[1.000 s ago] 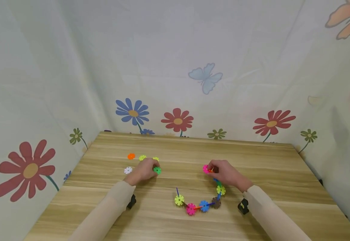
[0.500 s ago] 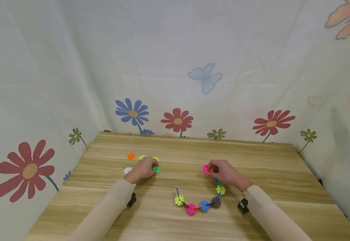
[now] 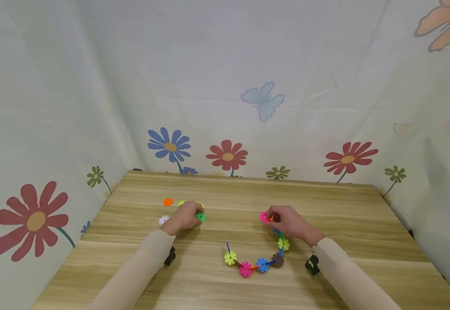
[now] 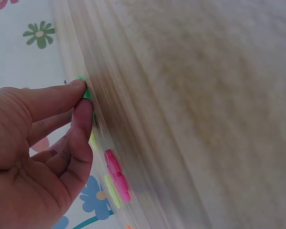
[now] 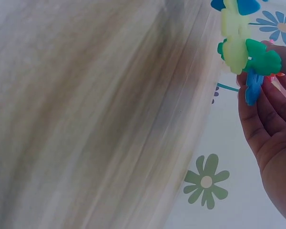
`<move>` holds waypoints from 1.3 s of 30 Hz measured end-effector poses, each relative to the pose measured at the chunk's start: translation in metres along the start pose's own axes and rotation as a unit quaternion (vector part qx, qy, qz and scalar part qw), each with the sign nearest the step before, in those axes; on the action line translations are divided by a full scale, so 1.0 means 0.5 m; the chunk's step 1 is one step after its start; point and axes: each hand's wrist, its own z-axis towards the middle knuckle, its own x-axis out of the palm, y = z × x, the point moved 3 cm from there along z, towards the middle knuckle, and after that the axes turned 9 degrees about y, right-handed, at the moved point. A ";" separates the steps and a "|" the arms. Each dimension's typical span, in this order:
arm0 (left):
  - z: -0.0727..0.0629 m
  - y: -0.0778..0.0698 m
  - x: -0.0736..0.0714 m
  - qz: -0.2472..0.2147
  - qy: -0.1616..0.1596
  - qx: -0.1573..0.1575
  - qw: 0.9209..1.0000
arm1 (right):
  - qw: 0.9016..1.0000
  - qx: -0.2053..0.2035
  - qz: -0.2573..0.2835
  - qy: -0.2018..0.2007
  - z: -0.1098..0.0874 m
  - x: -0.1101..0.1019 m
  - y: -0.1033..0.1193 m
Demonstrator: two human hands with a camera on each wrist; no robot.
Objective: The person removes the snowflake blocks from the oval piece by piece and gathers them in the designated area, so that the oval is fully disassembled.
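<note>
My left hand [image 3: 186,216] pinches a green notched plastic disc [image 3: 201,216] between thumb and forefinger, at the left of the tabletop. The left wrist view shows this green disc [image 4: 87,90] nearly edge-on. On the right, my right hand [image 3: 290,221] grips the far end of a curved chain of interlocked discs. A pink disc [image 3: 263,217] pokes out past its fingertips. From there the chain bends toward me through a yellow disc [image 3: 284,244], a brown disc [image 3: 277,260] and a blue disc [image 3: 263,265]. Blue and green discs [image 5: 263,57] sit against the right fingers.
Loose discs lie around my left hand: an orange disc [image 3: 168,202], a white disc [image 3: 164,220] and yellow ones, plus a pink disc [image 4: 117,176] in the left wrist view. The wooden table [image 3: 217,292] meets a flower-print curtain [image 3: 194,86] at the back.
My left hand has shifted very slightly away from me with the green disc in its pinch. The right hand and the chain have stayed in place.
</note>
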 end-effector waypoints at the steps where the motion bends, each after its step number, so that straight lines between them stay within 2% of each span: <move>1: 0.000 0.000 0.000 0.002 -0.002 0.002 1.000 | 1.000 0.001 -0.001 0.001 0.000 0.000 0.000; 5: 0.000 -0.001 -0.002 0.010 -0.008 0.004 1.000 | 1.000 0.007 -0.007 0.003 0.000 0.000 0.001; 10: -0.004 -0.019 -0.011 0.001 -0.004 0.006 1.000 | 1.000 0.010 -0.008 0.002 -0.002 -0.004 0.005; 19: 0.007 -0.083 -0.017 -0.023 0.015 0.020 0.999 | 1.000 0.003 -0.009 -0.003 -0.003 -0.006 0.010; 28: 0.016 -0.160 -0.011 -0.034 0.009 0.056 0.998 | 1.000 0.000 -0.010 -0.006 -0.004 -0.004 0.009; 34: 0.031 -0.185 0.008 -0.035 0.005 0.076 0.996 | 1.000 -0.001 -0.015 -0.009 -0.003 -0.003 0.005; 39: 0.038 -0.203 0.011 -0.042 0.009 0.088 0.995 | 1.000 -0.005 -0.013 -0.009 -0.003 -0.005 0.006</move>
